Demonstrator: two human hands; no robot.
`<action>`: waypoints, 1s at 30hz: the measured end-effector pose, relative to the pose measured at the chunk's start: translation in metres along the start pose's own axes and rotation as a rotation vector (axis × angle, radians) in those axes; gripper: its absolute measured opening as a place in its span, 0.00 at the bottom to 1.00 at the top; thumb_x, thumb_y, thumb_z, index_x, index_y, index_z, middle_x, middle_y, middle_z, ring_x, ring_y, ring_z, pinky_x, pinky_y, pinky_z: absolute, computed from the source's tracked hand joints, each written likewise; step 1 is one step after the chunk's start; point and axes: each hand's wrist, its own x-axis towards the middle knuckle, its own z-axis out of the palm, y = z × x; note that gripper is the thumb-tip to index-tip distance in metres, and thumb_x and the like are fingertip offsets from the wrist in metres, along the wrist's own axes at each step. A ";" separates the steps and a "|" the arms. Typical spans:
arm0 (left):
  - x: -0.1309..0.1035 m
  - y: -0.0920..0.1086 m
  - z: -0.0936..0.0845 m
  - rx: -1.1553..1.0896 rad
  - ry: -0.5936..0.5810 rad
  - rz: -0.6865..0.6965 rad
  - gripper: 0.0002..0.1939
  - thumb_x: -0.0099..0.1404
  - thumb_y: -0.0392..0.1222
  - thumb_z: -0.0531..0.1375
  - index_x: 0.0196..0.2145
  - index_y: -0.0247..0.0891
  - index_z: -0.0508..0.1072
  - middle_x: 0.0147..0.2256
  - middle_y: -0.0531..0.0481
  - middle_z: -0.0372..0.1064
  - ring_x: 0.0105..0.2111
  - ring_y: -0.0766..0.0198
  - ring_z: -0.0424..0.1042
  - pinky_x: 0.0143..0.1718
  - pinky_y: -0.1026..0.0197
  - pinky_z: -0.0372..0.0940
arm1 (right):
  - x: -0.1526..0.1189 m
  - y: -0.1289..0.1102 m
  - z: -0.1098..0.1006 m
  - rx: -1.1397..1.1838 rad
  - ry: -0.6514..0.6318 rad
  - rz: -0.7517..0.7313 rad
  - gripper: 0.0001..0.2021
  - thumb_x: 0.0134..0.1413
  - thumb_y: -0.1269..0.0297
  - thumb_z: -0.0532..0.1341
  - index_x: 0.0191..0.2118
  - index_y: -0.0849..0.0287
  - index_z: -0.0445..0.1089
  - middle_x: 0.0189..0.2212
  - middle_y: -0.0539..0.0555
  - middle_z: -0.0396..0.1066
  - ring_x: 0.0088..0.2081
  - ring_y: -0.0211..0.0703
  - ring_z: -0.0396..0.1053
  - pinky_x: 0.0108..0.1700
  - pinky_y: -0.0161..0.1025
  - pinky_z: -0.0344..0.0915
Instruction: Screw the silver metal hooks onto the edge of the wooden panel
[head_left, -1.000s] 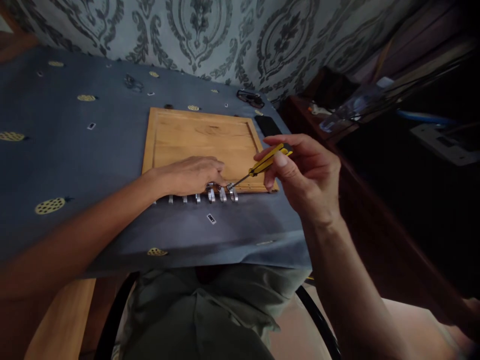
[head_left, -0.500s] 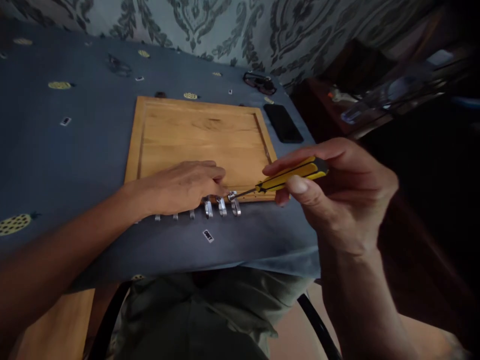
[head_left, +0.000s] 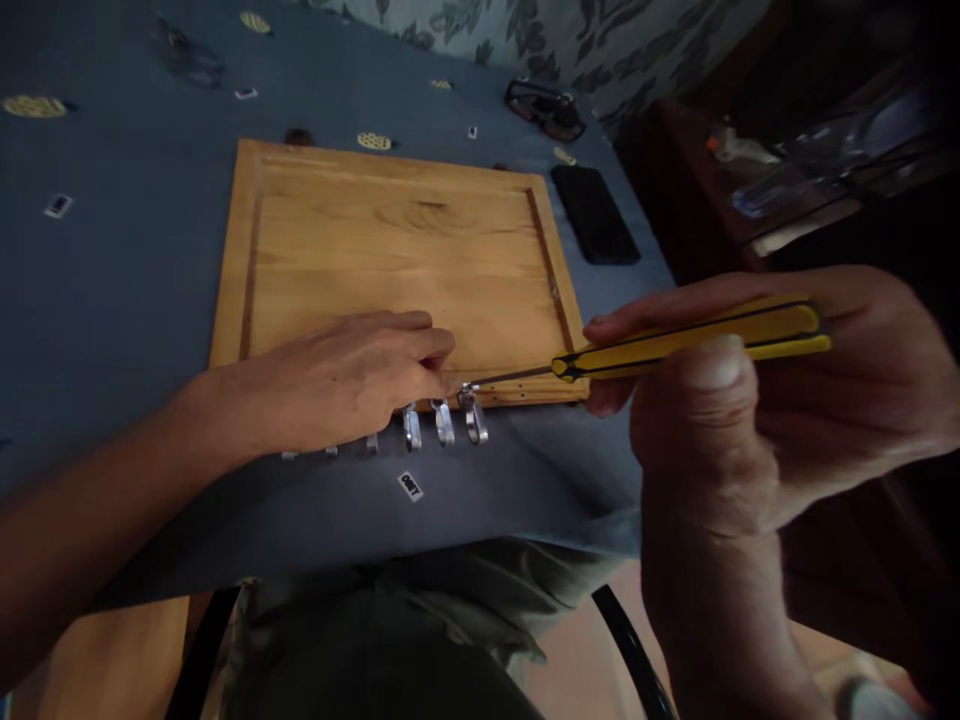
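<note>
Head view: yellow-and-black-handled screwdriver (head_left: pixel 694 340) held in right hand (head_left: pixel 780 440), tip at the rightmost of several silver metal clips (head_left: pixel 476 422) along the near edge of the framed light-brown wooden board (head_left: pixel 405 240), flat on blue-grey tablecloth (head_left: pixel 135 290). Left hand (head_left: pixel 360 375) on that edge, fingers curled; can't tell if it grips a clip.

Smooth wooden panel (head_left: pixel 405 240), shiny metal hooks (head_left: pixel 475 420)

On the blue tablecloth (head_left: pixel 135 290): wooden panel (head_left: pixel 405 250), phone (head_left: pixel 596 215), probably sunglasses (head_left: pixel 546 110).
</note>
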 end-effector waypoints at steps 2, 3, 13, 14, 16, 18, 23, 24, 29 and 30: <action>0.001 0.000 0.000 -0.006 -0.006 -0.013 0.15 0.77 0.35 0.52 0.42 0.41 0.80 0.38 0.49 0.68 0.39 0.62 0.66 0.39 0.59 0.57 | 0.001 -0.003 -0.002 -0.068 -0.018 -0.004 0.08 0.63 0.53 0.68 0.39 0.48 0.82 0.35 0.51 0.82 0.21 0.41 0.72 0.19 0.44 0.66; 0.001 0.000 0.000 -0.009 -0.007 -0.019 0.15 0.77 0.36 0.52 0.42 0.41 0.80 0.38 0.48 0.69 0.39 0.62 0.66 0.39 0.59 0.57 | 0.002 -0.004 -0.003 -0.095 -0.012 -0.005 0.09 0.63 0.52 0.68 0.38 0.49 0.82 0.34 0.52 0.82 0.20 0.41 0.71 0.18 0.45 0.66; 0.001 -0.002 0.002 0.043 -0.017 -0.011 0.16 0.77 0.37 0.51 0.47 0.43 0.81 0.39 0.48 0.69 0.41 0.60 0.68 0.41 0.57 0.60 | 0.006 -0.003 0.007 -0.122 0.031 -0.077 0.12 0.54 0.47 0.74 0.30 0.49 0.81 0.29 0.52 0.78 0.25 0.45 0.72 0.26 0.46 0.68; 0.001 -0.001 0.002 0.047 -0.023 -0.013 0.15 0.77 0.38 0.53 0.47 0.44 0.81 0.39 0.48 0.69 0.41 0.60 0.68 0.41 0.58 0.60 | 0.006 -0.004 0.009 -0.112 0.047 -0.070 0.13 0.52 0.47 0.75 0.29 0.49 0.80 0.29 0.52 0.77 0.26 0.47 0.73 0.28 0.47 0.68; 0.002 0.000 0.000 0.041 -0.027 -0.015 0.14 0.77 0.41 0.54 0.47 0.44 0.81 0.38 0.48 0.68 0.40 0.60 0.67 0.40 0.58 0.60 | 0.004 -0.007 0.013 -0.108 0.068 -0.044 0.14 0.51 0.45 0.75 0.30 0.49 0.81 0.29 0.52 0.77 0.28 0.47 0.74 0.30 0.47 0.69; 0.002 0.002 -0.001 0.020 -0.016 -0.011 0.16 0.78 0.44 0.53 0.44 0.43 0.82 0.36 0.48 0.67 0.38 0.60 0.66 0.39 0.57 0.59 | 0.003 -0.009 0.013 -0.113 0.073 -0.028 0.14 0.52 0.44 0.74 0.33 0.49 0.82 0.31 0.52 0.78 0.27 0.44 0.73 0.29 0.46 0.68; 0.002 0.000 -0.001 -0.018 -0.014 -0.016 0.17 0.78 0.42 0.53 0.41 0.41 0.82 0.37 0.47 0.69 0.38 0.60 0.66 0.38 0.57 0.57 | 0.004 -0.010 0.002 -0.022 -0.134 0.004 0.08 0.62 0.51 0.69 0.45 0.39 0.81 0.38 0.50 0.81 0.27 0.44 0.76 0.24 0.44 0.71; 0.002 0.000 -0.001 -0.010 -0.015 -0.008 0.17 0.78 0.41 0.52 0.42 0.42 0.82 0.37 0.47 0.70 0.38 0.60 0.65 0.38 0.58 0.57 | 0.004 -0.009 0.001 -0.010 -0.165 0.013 0.07 0.62 0.53 0.69 0.45 0.39 0.81 0.39 0.50 0.81 0.26 0.44 0.76 0.24 0.45 0.71; 0.000 -0.004 0.002 0.022 0.013 0.022 0.20 0.78 0.38 0.49 0.43 0.43 0.82 0.37 0.47 0.68 0.39 0.60 0.66 0.38 0.58 0.56 | 0.005 -0.006 0.010 0.020 -0.001 -0.027 0.11 0.51 0.48 0.76 0.33 0.46 0.80 0.32 0.51 0.79 0.22 0.43 0.70 0.22 0.47 0.66; -0.001 -0.005 0.003 0.022 0.010 0.018 0.20 0.79 0.38 0.49 0.45 0.43 0.81 0.37 0.47 0.68 0.40 0.60 0.67 0.39 0.58 0.57 | 0.006 -0.006 0.013 0.017 0.025 -0.046 0.13 0.49 0.47 0.76 0.32 0.47 0.79 0.30 0.50 0.79 0.23 0.44 0.70 0.23 0.46 0.66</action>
